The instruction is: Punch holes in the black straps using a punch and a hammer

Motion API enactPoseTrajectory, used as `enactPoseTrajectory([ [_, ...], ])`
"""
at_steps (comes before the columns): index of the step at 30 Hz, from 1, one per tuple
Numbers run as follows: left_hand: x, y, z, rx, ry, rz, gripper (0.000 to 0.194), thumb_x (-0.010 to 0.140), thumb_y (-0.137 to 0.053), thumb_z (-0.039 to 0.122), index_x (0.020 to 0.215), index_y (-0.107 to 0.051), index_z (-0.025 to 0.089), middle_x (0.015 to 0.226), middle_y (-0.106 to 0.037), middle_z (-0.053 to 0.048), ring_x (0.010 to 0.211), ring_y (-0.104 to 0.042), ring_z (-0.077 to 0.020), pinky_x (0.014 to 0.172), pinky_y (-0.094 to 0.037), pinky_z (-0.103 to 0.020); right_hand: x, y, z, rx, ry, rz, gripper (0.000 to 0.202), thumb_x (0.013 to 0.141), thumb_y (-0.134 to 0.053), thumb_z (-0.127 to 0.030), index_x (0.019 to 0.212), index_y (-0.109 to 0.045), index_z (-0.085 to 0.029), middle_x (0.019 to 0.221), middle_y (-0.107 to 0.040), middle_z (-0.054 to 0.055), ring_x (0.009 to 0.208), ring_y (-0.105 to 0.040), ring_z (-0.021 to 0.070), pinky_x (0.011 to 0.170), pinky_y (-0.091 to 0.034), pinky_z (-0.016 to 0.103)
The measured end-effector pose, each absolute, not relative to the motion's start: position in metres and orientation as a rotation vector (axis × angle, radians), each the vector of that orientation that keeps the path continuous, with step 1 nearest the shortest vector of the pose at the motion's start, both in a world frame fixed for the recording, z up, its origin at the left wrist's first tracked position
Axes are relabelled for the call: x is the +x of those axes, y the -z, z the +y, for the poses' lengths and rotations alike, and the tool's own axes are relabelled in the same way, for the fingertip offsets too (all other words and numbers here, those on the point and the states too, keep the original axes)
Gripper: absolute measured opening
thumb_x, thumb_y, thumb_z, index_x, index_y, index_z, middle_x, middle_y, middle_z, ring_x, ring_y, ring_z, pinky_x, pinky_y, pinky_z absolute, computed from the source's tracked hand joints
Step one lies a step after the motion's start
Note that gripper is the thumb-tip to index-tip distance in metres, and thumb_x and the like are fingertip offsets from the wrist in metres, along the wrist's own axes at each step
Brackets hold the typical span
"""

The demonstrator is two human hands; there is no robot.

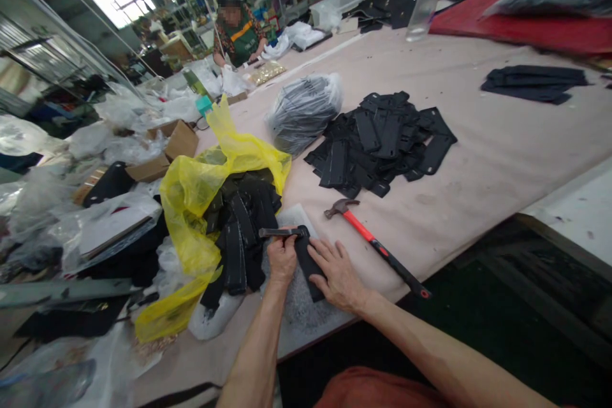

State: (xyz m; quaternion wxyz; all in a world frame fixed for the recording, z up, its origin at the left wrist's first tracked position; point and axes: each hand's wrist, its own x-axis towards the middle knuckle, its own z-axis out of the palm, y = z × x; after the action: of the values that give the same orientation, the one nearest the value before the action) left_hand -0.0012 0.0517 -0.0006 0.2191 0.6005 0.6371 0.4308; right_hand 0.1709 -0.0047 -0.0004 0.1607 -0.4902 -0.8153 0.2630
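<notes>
The left hand [282, 260] has its grip clenched around a metal tool [276, 233], held crosswise with one end at the far end of a black strip [305, 262]. The strip lies flat on a pale, speckled slab [299, 324] at the near edge of the surface [471, 134], between the two hands. The right hand [340, 275] has its grip released, fingers spread and fingertips at the strip's right edge, apparently steadying it.

The step in hand looks like setting the tool's end to the strip's end; whether they touch is hard to tell, as the contact is small and blurred. The next move calls for a still strip and a tool that does not slip off its spot.

The hammer [373, 242] lies unheld to the right, with a black heap [377, 137] beyond it. A yellow bag [184, 197] of dark pieces [239, 229] sits left of the slab.
</notes>
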Motion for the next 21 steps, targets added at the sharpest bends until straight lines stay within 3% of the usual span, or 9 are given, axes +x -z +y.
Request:
enactPoseTrajectory([
  [21, 0.003, 0.001, 0.063, 1.910, -0.914, 1.839, 0.020, 0.088, -0.050, 0.020, 0.097, -0.067, 0.022, 0.100, -0.074, -0.006, 0.098, -0.069, -0.0201, 0.092, -0.052, -0.031, 0.172, 0.002, -0.005, -1.384, -0.781, -2.277, 0.066, 0.086, -0.054, -0.029, 0.148, -0.036, -0.018, 0.159, -0.027, 0.009, 0.143, -0.023, 0.0323, 0.116, -0.012, 0.059],
])
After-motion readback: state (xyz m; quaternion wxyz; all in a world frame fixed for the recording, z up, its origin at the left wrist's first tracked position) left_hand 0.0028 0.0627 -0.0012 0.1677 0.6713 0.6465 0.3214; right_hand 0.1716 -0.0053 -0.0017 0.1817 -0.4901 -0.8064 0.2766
